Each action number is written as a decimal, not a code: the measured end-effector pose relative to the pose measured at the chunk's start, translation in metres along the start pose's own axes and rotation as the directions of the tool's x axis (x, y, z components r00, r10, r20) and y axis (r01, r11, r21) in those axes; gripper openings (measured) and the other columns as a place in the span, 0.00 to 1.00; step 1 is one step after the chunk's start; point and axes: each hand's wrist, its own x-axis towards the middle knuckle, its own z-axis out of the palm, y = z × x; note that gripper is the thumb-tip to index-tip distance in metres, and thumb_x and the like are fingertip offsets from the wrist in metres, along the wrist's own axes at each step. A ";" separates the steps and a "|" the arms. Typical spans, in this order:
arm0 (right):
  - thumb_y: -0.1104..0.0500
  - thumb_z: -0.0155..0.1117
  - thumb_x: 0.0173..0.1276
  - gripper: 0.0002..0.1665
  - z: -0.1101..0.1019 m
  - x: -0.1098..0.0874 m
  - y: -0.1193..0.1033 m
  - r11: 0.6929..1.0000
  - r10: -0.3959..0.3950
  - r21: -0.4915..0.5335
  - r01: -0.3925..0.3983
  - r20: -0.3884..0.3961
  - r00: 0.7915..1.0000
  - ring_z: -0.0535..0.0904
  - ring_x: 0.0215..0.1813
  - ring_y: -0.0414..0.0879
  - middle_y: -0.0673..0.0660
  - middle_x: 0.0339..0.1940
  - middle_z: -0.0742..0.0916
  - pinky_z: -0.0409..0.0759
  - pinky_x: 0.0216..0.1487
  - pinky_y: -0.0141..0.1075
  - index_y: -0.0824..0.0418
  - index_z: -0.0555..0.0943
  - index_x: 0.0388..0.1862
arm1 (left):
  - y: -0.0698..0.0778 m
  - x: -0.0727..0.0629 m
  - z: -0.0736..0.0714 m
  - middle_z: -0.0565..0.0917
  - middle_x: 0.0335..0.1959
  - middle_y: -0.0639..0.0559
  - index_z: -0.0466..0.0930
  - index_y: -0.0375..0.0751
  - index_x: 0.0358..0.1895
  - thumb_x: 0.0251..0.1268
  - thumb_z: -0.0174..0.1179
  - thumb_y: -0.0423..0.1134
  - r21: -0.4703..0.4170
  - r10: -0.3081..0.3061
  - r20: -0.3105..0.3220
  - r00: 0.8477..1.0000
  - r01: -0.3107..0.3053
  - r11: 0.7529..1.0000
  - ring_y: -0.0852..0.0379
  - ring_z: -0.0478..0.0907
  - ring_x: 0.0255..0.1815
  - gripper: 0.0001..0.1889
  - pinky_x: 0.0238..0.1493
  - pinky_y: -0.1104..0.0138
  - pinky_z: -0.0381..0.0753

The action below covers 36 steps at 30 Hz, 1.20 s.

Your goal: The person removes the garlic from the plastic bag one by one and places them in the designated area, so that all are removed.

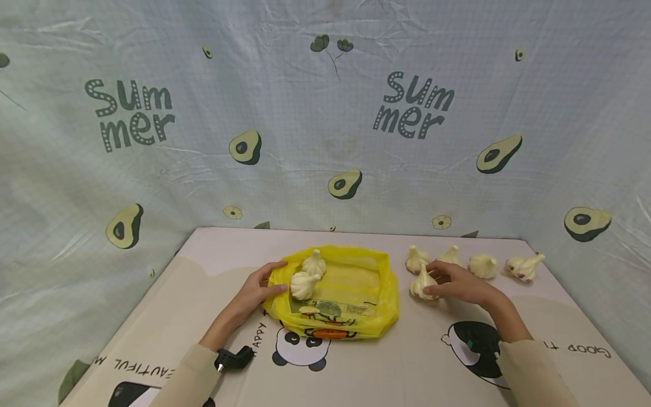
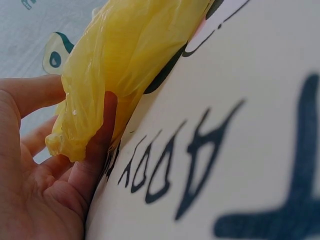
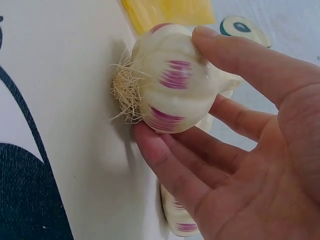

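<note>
Running back to a printed cloth (image 1: pixel 285 192), the pale tabletop (image 1: pixel 376 367) is left showing in a narrow strip between the yellow bag (image 1: pixel 390 291) and the garlic bulb (image 1: pixel 421 287). Thin, crinkled plastic is gripped at the bag's left side by the left hand (image 1: pixel 256 289); the glossy, purple-streaked bulb, wiry-rooted, is held between thumb and fingers of the right hand (image 1: pixel 460 284), just right of the bag.

the plastic bag (image 1: pixel 389 294) is yellow; the garlic bulb (image 3: pixel 175 77), cream streaked purple; the backdrop (image 1: pixel 280 85), pale with green avocados (image 1: pixel 345 185).
</note>
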 end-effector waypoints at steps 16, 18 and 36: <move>0.48 0.71 0.68 0.36 -0.002 0.001 0.002 1.000 -0.022 -0.005 0.022 0.000 1.000 0.82 0.60 0.56 0.66 0.60 0.84 0.82 0.60 0.53 0.66 0.72 0.67 | 0.001 0.000 0.000 0.60 0.83 0.40 0.63 0.45 0.78 0.70 0.62 0.40 0.016 0.009 -0.006 1.000 -0.009 1.000 0.41 0.71 0.74 0.35 0.66 0.65 0.80; 0.49 0.71 0.69 0.35 -0.002 0.001 0.002 0.999 -0.034 -0.007 0.034 -0.007 0.999 0.82 0.61 0.57 0.66 0.61 0.84 0.82 0.60 0.53 0.66 0.73 0.67 | 0.001 0.000 0.000 0.60 0.83 0.40 0.64 0.45 0.78 0.70 0.62 0.40 0.016 0.008 -0.006 1.000 -0.008 1.000 0.41 0.71 0.74 0.35 0.66 0.65 0.80; 0.53 0.69 0.71 0.29 -0.015 -0.008 -0.006 0.989 -0.134 -0.069 0.127 -0.092 0.987 0.82 0.62 0.61 0.66 0.60 0.85 0.82 0.59 0.52 0.64 0.75 0.66 | 0.000 0.000 0.000 0.60 0.83 0.40 0.64 0.44 0.78 0.69 0.63 0.39 0.003 0.016 0.002 1.000 -0.016 1.000 0.40 0.70 0.74 0.35 0.67 0.63 0.80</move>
